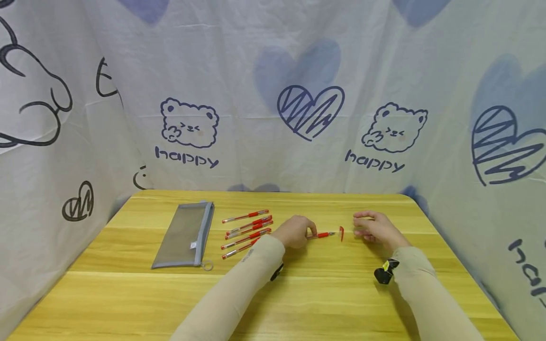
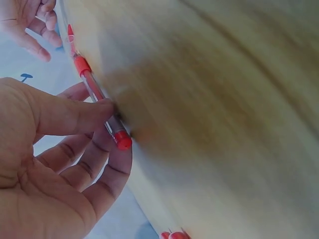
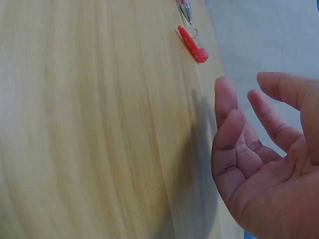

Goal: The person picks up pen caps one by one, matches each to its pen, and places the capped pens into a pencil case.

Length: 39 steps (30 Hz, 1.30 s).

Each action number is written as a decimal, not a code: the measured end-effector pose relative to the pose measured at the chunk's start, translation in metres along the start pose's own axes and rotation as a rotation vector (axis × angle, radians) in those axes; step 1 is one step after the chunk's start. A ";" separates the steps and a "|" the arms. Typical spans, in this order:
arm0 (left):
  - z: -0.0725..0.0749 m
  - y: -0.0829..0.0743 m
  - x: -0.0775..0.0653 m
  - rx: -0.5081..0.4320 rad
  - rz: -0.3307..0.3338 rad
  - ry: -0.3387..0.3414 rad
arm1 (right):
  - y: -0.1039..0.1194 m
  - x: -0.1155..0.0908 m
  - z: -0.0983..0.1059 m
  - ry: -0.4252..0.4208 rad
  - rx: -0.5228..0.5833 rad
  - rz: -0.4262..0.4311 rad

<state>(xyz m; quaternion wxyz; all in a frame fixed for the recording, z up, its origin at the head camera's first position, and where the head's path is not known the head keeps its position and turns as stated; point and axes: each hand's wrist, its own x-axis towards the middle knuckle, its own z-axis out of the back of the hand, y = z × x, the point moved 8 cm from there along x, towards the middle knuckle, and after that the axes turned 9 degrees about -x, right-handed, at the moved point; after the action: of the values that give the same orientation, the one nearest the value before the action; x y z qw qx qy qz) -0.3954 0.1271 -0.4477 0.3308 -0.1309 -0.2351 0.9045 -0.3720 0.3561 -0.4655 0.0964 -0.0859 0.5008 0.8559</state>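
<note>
Head view: left hand (image 1: 294, 231) pinches red gel pen (image 1: 323, 235) left of pen cap (image 1: 341, 234). Right of this cap, right hand (image 1: 377, 230) is empty.

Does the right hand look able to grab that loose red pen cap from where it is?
Probably yes: the right hand is empty and nearby, with only bare tabletop between it and the red pen cap. The left hand holds the uncapped red pen on the cap's other side, out of the way.

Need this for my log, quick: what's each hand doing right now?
Left hand: closed on an uncapped red pen, pinching it.
Right hand: open, holding nothing.
</note>
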 end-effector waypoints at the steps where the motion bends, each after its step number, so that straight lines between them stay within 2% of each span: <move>1: 0.000 0.000 -0.001 -0.003 0.004 0.003 | 0.000 0.000 -0.001 0.002 0.003 -0.002; 11: -0.001 0.004 -0.008 -0.021 0.022 0.038 | 0.000 0.003 -0.005 -0.007 -0.029 -0.005; 20: 0.002 0.008 -0.018 -0.120 0.031 0.105 | 0.007 0.001 -0.011 -0.019 -0.098 0.015; 27: 0.008 0.014 -0.028 -0.208 0.042 0.099 | 0.011 0.002 -0.016 -0.013 -0.163 0.036; 33: 0.013 0.013 -0.038 -0.236 0.009 0.093 | 0.014 0.003 -0.020 -0.006 -0.198 0.046; 39: 0.017 0.016 -0.047 -0.304 -0.011 0.081 | 0.018 0.004 -0.025 -0.010 -0.215 0.046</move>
<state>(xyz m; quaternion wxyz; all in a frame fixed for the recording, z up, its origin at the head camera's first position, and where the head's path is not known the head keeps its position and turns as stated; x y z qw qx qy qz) -0.3754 0.0799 -0.4378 0.3215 -0.2145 -0.3564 0.8506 -0.3785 0.3261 -0.4637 0.0693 -0.0798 0.4073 0.9072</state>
